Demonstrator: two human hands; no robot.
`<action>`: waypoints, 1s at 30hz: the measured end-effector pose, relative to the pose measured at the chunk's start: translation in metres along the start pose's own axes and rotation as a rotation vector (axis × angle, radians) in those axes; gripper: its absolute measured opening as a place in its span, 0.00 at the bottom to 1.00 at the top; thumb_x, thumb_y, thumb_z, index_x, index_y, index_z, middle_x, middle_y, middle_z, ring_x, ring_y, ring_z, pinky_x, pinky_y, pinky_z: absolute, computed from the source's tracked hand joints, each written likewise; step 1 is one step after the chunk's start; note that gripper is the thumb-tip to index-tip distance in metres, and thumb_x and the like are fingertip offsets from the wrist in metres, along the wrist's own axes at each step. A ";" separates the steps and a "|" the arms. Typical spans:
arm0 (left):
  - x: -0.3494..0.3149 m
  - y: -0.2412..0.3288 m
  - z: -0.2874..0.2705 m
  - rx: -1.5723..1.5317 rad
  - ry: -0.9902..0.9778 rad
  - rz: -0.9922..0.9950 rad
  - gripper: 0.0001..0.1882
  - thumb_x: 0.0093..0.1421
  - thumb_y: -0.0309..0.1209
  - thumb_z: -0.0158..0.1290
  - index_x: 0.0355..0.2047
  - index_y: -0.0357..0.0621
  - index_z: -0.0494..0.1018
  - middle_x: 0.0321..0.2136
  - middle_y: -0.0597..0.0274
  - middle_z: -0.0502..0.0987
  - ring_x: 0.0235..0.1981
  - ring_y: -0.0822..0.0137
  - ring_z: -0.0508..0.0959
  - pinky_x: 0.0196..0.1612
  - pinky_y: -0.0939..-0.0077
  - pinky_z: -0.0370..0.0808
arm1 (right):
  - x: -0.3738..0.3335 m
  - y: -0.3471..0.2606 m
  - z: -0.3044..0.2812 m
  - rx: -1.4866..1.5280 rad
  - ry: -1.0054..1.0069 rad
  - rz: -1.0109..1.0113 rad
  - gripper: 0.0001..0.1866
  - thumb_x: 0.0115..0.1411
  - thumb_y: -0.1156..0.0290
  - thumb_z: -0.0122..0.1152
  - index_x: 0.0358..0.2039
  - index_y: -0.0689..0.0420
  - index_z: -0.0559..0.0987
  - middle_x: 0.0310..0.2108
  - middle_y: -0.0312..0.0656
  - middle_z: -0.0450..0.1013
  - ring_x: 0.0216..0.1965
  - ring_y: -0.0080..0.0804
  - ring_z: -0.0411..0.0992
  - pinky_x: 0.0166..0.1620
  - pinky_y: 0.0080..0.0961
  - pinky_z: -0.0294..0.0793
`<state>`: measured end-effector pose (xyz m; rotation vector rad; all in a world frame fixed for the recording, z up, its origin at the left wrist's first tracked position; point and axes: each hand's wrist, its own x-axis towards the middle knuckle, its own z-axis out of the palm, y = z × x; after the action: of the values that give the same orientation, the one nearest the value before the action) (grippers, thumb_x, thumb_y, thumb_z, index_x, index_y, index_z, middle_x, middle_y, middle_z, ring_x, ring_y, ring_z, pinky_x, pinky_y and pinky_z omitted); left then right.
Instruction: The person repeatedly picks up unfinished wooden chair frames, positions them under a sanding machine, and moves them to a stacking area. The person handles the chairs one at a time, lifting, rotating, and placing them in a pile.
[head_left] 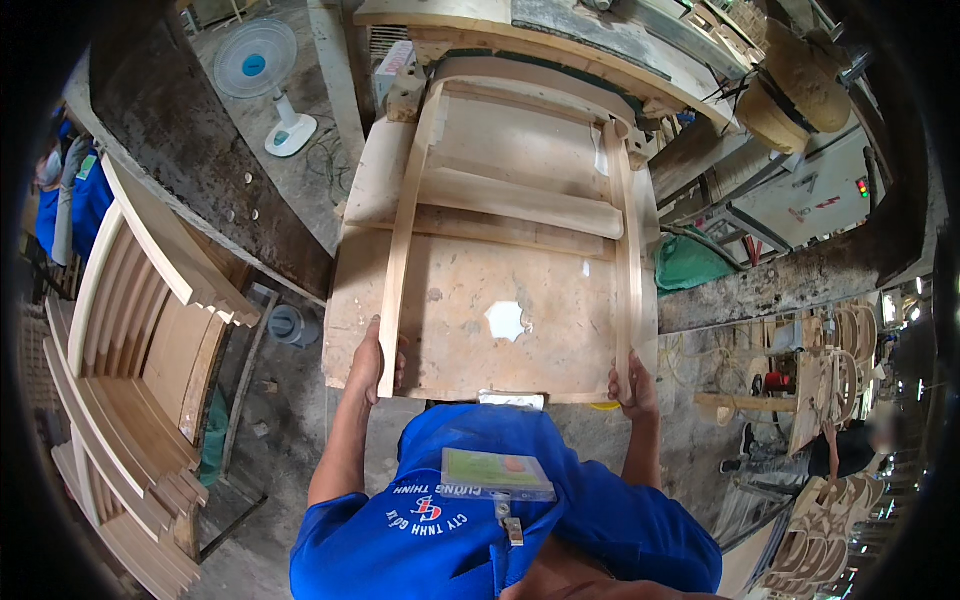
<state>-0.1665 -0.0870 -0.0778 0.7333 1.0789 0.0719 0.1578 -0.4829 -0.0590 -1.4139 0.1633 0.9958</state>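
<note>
A pale wooden frame [404, 262] lies on a worn plywood board [455, 325] in front of me. It has two long side posts, a curved rail [540, 92] at the far end and a wide crosspiece [520, 203] between the posts. My left hand [368, 362] is closed round the near end of the left post, thumb on the outside. Round the near end of the right post [626, 270] my right hand [638, 388] is closed as well. The frame's far end sits against the dark curved edge of a bench [560, 55]. A ragged white patch [505, 321] shows on the board.
Stacked curved wooden parts [150, 330] stand at left, beside a thick dark beam [215, 150]. A white fan [256, 66] is at far left. At right are a green bag [690, 262], an electrical cabinet [815, 190] and a co-worker [855, 452] among curved wooden pieces.
</note>
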 end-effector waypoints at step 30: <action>-0.007 0.005 0.005 0.074 0.062 0.004 0.34 0.73 0.58 0.27 0.36 0.43 0.72 0.15 0.60 0.71 0.10 0.60 0.70 0.15 0.63 0.70 | -0.003 -0.002 0.000 0.034 0.086 -0.005 0.23 0.68 0.43 0.59 0.41 0.53 0.75 0.21 0.37 0.72 0.16 0.28 0.69 0.20 0.28 0.67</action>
<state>-0.1643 -0.0883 -0.0677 0.8040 1.1442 0.0594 0.1574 -0.4840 -0.0558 -1.4256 0.2388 0.9246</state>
